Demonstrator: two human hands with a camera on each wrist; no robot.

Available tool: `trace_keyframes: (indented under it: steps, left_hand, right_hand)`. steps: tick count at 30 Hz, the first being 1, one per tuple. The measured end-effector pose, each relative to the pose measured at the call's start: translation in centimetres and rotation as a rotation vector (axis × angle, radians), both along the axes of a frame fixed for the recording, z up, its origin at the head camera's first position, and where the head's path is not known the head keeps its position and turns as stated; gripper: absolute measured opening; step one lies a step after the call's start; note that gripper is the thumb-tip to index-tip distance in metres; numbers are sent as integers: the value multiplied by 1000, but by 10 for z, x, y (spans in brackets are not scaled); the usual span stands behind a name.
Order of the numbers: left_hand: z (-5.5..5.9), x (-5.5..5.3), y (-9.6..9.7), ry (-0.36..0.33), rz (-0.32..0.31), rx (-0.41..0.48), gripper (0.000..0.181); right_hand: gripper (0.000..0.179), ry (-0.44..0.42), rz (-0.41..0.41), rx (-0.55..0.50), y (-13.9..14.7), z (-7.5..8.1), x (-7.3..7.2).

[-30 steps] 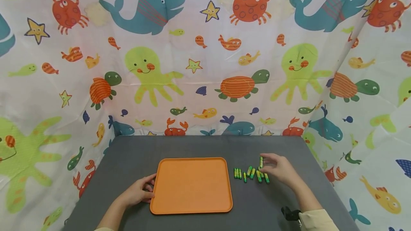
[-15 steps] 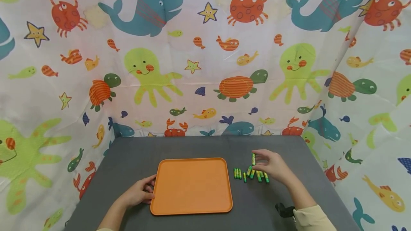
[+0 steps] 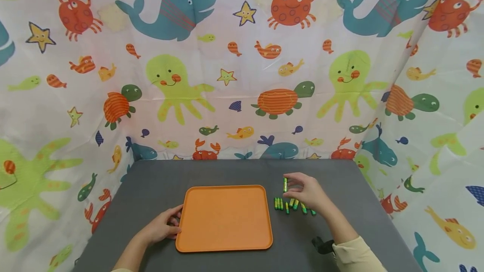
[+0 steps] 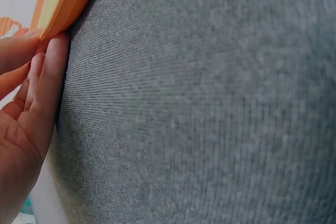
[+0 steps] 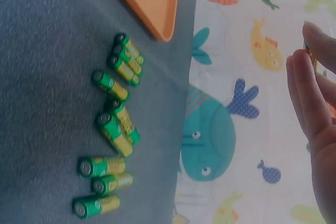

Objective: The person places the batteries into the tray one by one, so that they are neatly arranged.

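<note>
Between thumb and fingertips, my right hand (image 3: 308, 191) pinches one green and yellow battery (image 3: 285, 184), raised above the table to the right of the tray. The right wrist view shows those fingers (image 5: 310, 90) largely covering it. My left hand (image 3: 162, 225) grips the left edge of an orange rectangular tray (image 3: 224, 219). In the left wrist view the thumb and fingers close on the tray's rim (image 4: 71, 6). Several more batteries (image 5: 115, 132) of the same kind lie on the table beside the tray's right edge, partly below my right hand in the head view.
A grey cloth-covered table (image 3: 159, 188) carries everything. Behind it and along both sides hangs a white curtain (image 3: 242, 112) printed with sea animals. A black strap-like piece (image 3: 322, 245) is by the right wrist, near the cream sleeve (image 3: 357, 255).
My right hand has moved left with the pinched battery, from over the right end of the battery group toward the tray. The left hand stays at the tray's edge.
</note>
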State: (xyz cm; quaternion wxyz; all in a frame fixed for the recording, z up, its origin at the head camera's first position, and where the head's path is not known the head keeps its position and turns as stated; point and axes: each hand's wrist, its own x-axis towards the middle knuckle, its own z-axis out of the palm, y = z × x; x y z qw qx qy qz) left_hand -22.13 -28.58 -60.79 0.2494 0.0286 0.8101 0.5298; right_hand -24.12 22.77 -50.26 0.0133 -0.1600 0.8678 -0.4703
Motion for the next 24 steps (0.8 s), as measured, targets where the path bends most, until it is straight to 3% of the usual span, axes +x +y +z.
trace_keyframes:
  steps: [14,24]
  left_hand:
    - [0,1,-1,-21,4,54,88]
    - [1,1,-3,-20,4,51,89]
  right_hand:
    - [55,-10,62,-29,-29,-1,-3]
    - [55,4,82,-36,-52,7,-12]
